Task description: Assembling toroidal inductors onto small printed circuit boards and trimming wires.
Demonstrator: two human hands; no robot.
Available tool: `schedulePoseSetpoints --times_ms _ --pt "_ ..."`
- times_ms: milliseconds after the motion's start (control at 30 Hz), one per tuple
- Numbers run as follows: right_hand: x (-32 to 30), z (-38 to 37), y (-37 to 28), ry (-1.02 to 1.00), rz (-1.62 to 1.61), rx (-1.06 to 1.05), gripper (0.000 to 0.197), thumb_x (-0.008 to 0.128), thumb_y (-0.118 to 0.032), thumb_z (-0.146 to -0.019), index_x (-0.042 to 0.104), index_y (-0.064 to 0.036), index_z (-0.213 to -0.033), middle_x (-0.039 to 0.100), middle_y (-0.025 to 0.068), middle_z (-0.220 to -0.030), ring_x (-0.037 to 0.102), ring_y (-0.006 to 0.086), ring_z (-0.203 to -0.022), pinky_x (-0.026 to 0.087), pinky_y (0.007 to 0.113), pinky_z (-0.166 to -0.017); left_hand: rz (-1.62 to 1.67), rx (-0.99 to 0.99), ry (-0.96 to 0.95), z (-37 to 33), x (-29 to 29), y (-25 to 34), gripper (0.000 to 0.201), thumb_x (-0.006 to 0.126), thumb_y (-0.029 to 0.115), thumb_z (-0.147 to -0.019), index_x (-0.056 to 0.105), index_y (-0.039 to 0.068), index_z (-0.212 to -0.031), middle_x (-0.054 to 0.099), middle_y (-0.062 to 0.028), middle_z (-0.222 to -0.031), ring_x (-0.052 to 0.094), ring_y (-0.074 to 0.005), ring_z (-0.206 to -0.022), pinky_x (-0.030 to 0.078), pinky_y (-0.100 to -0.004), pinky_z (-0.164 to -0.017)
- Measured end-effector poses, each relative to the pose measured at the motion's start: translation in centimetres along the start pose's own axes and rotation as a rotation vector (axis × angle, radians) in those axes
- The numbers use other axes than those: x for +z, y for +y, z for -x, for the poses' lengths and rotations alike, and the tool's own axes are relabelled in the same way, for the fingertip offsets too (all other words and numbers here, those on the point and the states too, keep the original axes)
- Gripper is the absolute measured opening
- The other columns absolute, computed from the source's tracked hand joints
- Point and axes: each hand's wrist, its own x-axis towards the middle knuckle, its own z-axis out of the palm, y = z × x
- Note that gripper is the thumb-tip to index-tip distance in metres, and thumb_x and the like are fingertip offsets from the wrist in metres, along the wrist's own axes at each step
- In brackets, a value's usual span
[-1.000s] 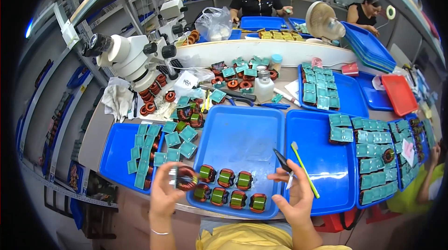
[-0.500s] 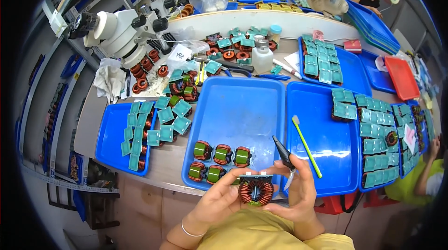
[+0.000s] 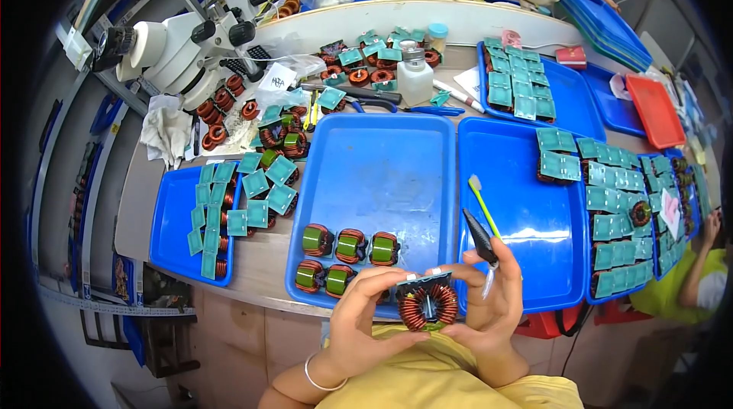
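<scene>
A toroidal coil [image 3: 410, 310] wound with copper wire, a dark base plate along its top, is held upright near my body. My left hand [image 3: 365, 325] pinches its left side with fingertips on the base. On the opposite side, my right hand [image 3: 492, 317] grips the same coil by thumb and fingers. Tucked between the right fingers is a thin tool with a black tapered end [image 3: 479, 236] and a pale, clear-looking lower part; its exact kind is unclear. Just beyond, several coils with green bands [image 3: 351, 245] stand in the near left part of a blue tray [image 3: 374, 168].
Right of it, another blue tray [image 3: 496, 275] holds a green toothbrush [image 3: 482, 204]. Teal-based coils fill a tray at left [image 3: 172, 218] and trays farther right. A clear bottle [image 3: 414, 79], pliers [image 3: 434, 111] and a microscope [image 3: 164, 50] stand behind. Other people sit across and at right.
Both hands have shifted slightly right with the coil, which has tilted a little. The black-ended tool moves along with my right hand. The whole view has shifted slightly.
</scene>
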Motion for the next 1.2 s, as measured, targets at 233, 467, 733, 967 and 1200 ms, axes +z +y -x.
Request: schedulePoseSetpoints --times_ms 233,467,733,967,1200 --pt "0.1 -0.1 -0.4 0.045 -0.394 0.264 0.095 0.076 0.003 -0.061 0.016 0.0035 -0.136 0.035 0.0193 -0.127 0.047 0.0274 -0.110 0.039 0.037 -0.093 -0.219 0.114 0.049 -0.7 0.3 1.5 0.068 0.087 0.017 -0.049 0.053 -0.002 -0.105 0.052 -0.0125 -0.099 0.052 -0.0193 -0.089 0.045 -0.0276 -0.077" --pt "-0.2 0.0 -0.3 -0.036 -0.401 0.226 0.096 0.077 0.002 -0.061 0.016 0.0042 -0.136 0.035 0.0200 -0.127 0.047 0.0269 -0.110 0.040 0.037 -0.092 -0.244 0.142 0.021 -0.4 0.1 1.7 0.071 0.088 0.021 -0.046 0.053 -0.002 -0.103 0.052 -0.0117 -0.096 0.051 -0.0200 -0.088 0.043 -0.0295 -0.077" --pt "-0.6 0.1 -0.9 0.007 -0.129 0.043 0.102 0.081 0.001 -0.055 0.018 0.0037 -0.135 0.036 0.0192 -0.125 0.054 0.0324 -0.105 0.041 0.040 -0.090 -0.157 -0.044 -0.111 -0.7 0.1 2.7 0.076 0.083 0.009 -0.055 0.044 -0.006 -0.119 0.050 -0.0180 -0.114 0.050 -0.0274 -0.107 0.041 -0.0373 -0.091" --pt "-0.8 -0.3 -1.2 -0.049 0.093 -0.083 0.105 0.084 -0.005 -0.051 0.020 0.0038 -0.133 0.038 0.0160 -0.120 0.057 0.0325 -0.097 0.048 0.039 -0.082 0.021 -0.068 -0.119 -0.6 -0.1 2.6 0.075 0.078 -0.003 -0.059 0.040 -0.007 -0.124 0.050 -0.0173 -0.118 0.050 -0.0251 -0.111 0.041 -0.0365 -0.095" --pt "-0.9 -0.4 -1.9 -0.080 0.091 -0.063 0.100 0.085 -0.007 -0.053 0.023 0.0058 -0.131 0.034 0.0181 -0.120 0.056 0.0288 -0.100 0.046 0.037 -0.087 -0.147 -0.092 -0.220 -0.9 -0.4 3.4 0.085 0.084 0.010 -0.052 0.041 -0.007 -0.123 0.048 -0.0137 -0.111 0.050 -0.0234 -0.104 0.043 -0.0366 -0.088"
